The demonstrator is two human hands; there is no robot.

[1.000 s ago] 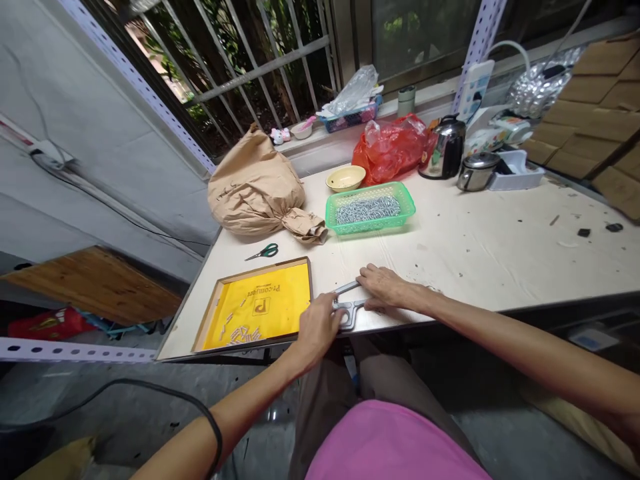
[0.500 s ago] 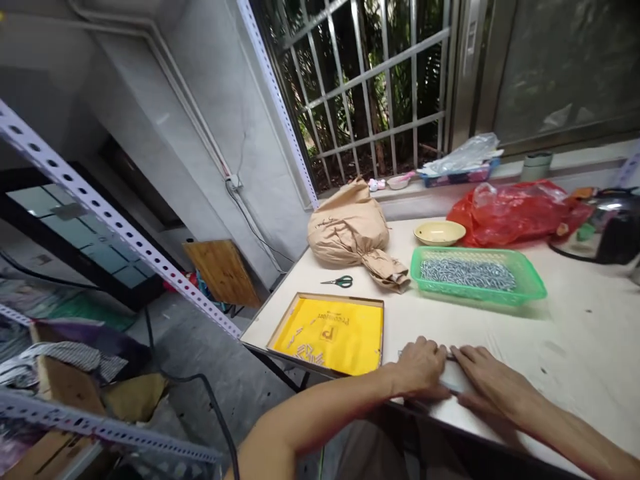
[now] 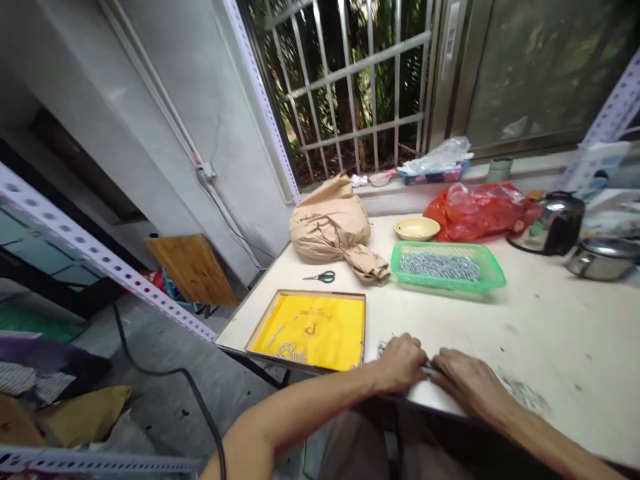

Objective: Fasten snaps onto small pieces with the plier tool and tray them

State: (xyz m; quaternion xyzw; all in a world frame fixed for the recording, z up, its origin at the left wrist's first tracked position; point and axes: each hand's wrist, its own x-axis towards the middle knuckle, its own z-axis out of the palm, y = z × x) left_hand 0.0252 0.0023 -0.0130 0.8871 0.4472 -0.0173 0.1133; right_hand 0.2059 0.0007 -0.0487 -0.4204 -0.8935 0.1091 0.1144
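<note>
At the table's near edge, my left hand (image 3: 401, 363) is closed, its fingers curled down over something mostly hidden. A small pale, dark-marked piece (image 3: 383, 348) shows beside its knuckles. My right hand (image 3: 467, 379) lies just to the right, fingers pressed together and bent toward the left one. A thin grey strip (image 3: 429, 368) spans the short gap between both hands; its kind cannot be made out. Left of my hands lies a shallow tray (image 3: 365, 327) lined with a yellow cloth (image 3: 325, 333), on which several small metal pins (image 3: 290, 352) are scattered.
Scissors (image 3: 323, 277) lie behind the tray, near a crumpled brown paper bag (image 3: 330, 223). A green basket (image 3: 493, 273) holds many small metal pieces (image 3: 440, 265). Farther back are a cream dish (image 3: 417, 229), a red plastic bag (image 3: 475, 213), a kettle (image 3: 563, 220) and a metal pot (image 3: 603, 259).
The view has swung right, so the table's things sit farther left. My hands are slightly farther apart, and the thin grey strip shows between them. The broader pale patch under them is now hidden.
</note>
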